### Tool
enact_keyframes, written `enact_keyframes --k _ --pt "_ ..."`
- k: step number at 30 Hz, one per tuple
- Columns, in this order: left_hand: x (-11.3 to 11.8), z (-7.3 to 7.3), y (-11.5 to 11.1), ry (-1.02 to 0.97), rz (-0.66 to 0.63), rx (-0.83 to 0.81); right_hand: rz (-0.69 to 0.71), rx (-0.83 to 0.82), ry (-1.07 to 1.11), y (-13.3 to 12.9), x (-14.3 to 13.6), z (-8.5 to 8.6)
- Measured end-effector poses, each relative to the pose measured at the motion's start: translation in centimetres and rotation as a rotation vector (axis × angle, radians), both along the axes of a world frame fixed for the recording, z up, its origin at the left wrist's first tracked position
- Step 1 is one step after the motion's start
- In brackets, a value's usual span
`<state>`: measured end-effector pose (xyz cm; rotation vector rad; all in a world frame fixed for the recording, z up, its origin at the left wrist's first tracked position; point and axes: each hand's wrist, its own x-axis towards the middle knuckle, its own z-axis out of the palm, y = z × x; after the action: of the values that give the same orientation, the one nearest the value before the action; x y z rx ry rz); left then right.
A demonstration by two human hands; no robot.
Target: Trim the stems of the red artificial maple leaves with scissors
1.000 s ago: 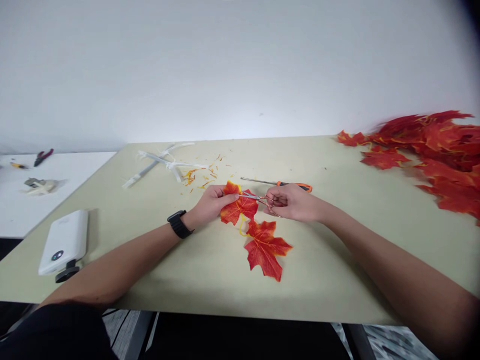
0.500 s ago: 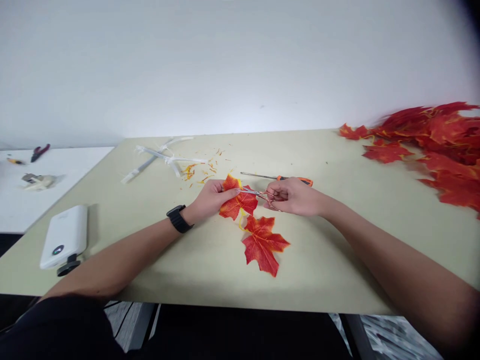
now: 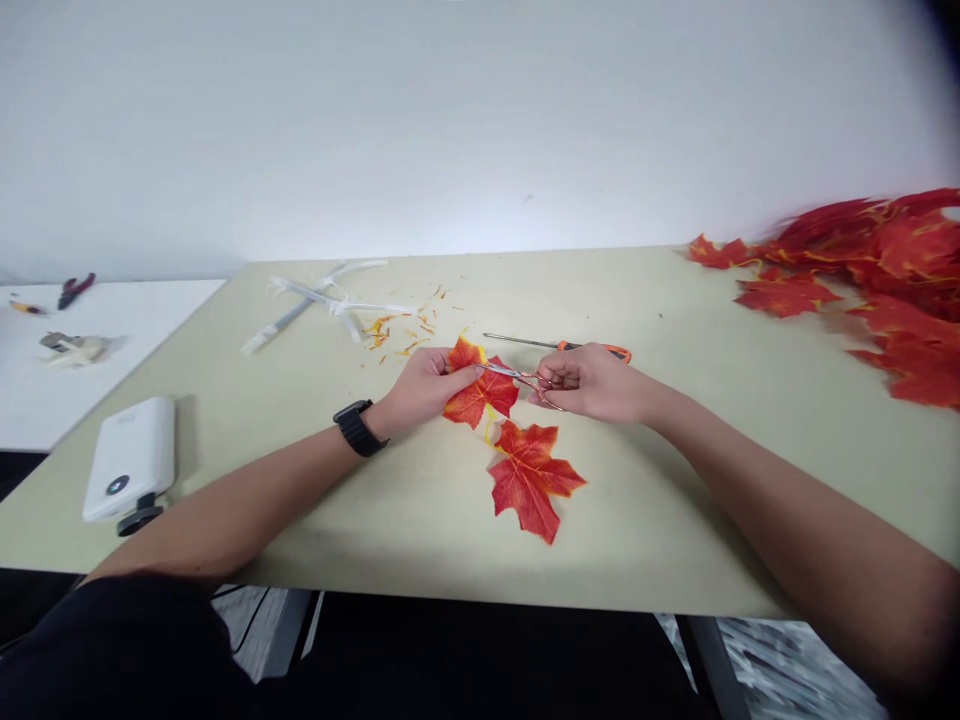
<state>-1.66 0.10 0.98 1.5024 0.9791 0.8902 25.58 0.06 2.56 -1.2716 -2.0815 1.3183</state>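
Between the thumb and fingers of my left hand [image 3: 424, 388] is pinched a red artificial maple leaf [image 3: 476, 400] with yellow-orange edges. My right hand [image 3: 596, 385] grips a small pair of scissors [image 3: 550, 393] by its rose-gold handles. The silver blades lie across the upper part of the held leaf, their tips close to my left thumb. A yellow stem joins that leaf to a second red maple leaf [image 3: 534, 482], which rests on the table nearer to me. Just behind my right hand lies a screwdriver [image 3: 525, 342] with an orange and black handle.
Small yellow-orange scraps [image 3: 382, 328] are scattered beyond my left hand, beside white plastic ties [image 3: 300, 305]. A heap of red leaves [image 3: 900, 260] fills the back right. A white power bank [image 3: 135, 450] stands at left. Pliers [image 3: 75, 290] lie on the white side table [image 3: 150, 330].
The view has tilted slightly, so the table sits a little higher. Both hands keep their holds on the leaf and scissors, with the blades still across the leaf.
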Motion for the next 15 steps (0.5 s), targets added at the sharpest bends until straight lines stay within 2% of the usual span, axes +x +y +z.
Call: enact_keyframes --k 5,10,15 --pt "0.04 0.27 -0.09 0.02 0.021 0.005 0.001 -0.014 0.001 0.07 0.21 -0.22" --pt "0.26 0.72 -0.49 0.045 0.045 0.027 -0.004 0.066 -0.068 0.08 0.12 -0.03" --pt "0.21 0.41 -0.44 0.061 0.049 0.034 -0.005 0.114 -0.119 -0.08 -0.12 0.31"
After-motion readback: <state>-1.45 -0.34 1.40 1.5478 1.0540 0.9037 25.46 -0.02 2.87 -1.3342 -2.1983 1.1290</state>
